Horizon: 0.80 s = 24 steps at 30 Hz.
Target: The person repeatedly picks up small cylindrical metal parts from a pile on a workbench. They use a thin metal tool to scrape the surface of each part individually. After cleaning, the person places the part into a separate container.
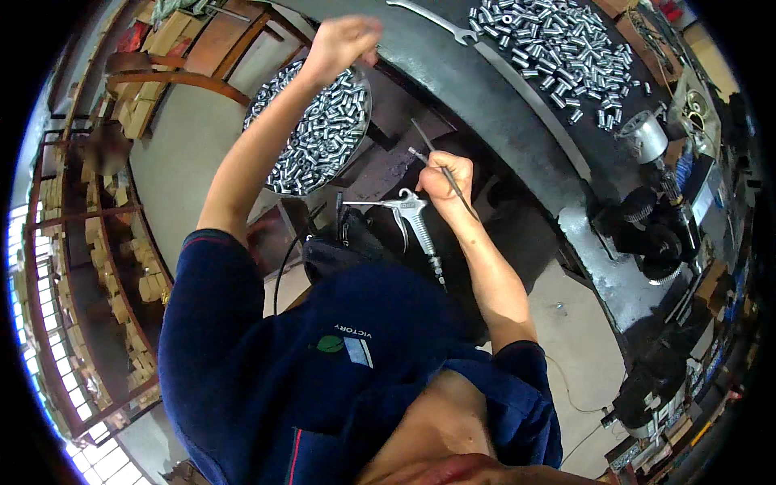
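Basin (369, 109) full of metal sleeves (325, 121), left hand (346, 45) curled, contents unclear, right hand (440, 183) around rod (449, 175)

Floor (182, 182): pale grey, plain, visible left of centre and again beside the desk (428, 65). Desk: dark, worn grey top, runs from upper middle to lower right; edge appears curved. Upper left: brown wooden chair (222, 40) with a curved rail. Far left: tall shelf rack (79, 217), reddish-brown frame, stacked with tan boxes (152, 284). Behind rack, at left rim: window (107, 464) in small panes, bright white; brightest area in view.
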Each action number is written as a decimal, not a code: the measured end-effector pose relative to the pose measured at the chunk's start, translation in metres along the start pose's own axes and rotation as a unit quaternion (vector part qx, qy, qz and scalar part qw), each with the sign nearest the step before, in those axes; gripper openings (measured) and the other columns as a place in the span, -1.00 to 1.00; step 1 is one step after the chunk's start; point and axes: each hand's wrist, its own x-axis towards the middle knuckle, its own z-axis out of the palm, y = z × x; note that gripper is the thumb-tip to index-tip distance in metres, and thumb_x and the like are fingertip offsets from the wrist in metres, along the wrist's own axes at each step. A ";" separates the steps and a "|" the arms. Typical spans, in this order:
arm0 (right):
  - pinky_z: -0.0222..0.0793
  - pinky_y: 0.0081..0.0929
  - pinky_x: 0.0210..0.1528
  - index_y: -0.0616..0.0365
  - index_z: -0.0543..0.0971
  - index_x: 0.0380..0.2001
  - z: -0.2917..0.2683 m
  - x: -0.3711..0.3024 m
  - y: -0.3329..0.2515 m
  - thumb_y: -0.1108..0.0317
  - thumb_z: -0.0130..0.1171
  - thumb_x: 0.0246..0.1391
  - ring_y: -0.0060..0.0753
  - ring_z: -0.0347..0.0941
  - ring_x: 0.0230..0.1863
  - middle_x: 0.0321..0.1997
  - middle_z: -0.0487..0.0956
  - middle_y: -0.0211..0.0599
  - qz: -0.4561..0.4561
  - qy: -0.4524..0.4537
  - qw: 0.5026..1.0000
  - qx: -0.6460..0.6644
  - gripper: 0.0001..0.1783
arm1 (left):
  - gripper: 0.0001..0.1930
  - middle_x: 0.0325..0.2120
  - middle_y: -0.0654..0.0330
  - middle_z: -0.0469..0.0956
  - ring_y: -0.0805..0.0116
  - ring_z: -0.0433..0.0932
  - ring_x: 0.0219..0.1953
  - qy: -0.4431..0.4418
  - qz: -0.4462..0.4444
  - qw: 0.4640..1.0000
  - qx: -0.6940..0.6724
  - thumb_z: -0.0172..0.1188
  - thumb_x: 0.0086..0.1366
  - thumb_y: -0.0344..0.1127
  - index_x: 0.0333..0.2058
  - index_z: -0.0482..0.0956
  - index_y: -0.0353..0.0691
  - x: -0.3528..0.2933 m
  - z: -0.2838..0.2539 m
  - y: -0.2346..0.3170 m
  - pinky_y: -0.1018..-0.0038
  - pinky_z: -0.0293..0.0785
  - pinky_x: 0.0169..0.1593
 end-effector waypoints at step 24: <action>-0.17 -0.58 -0.67 0.19 0.16 -0.83 0.004 -0.001 0.001 0.48 -0.03 -0.35 -0.75 -0.04 -0.66 -0.77 0.00 -0.49 0.042 -0.003 0.999 -0.024 -0.79 | -0.73 -0.47 0.08 0.55 0.27 0.55 -0.45 -0.161 -0.072 0.944 0.278 0.26 0.01 -0.39 -0.29 0.49 -0.33 -0.095 0.003 -0.159 0.43 0.46 -0.35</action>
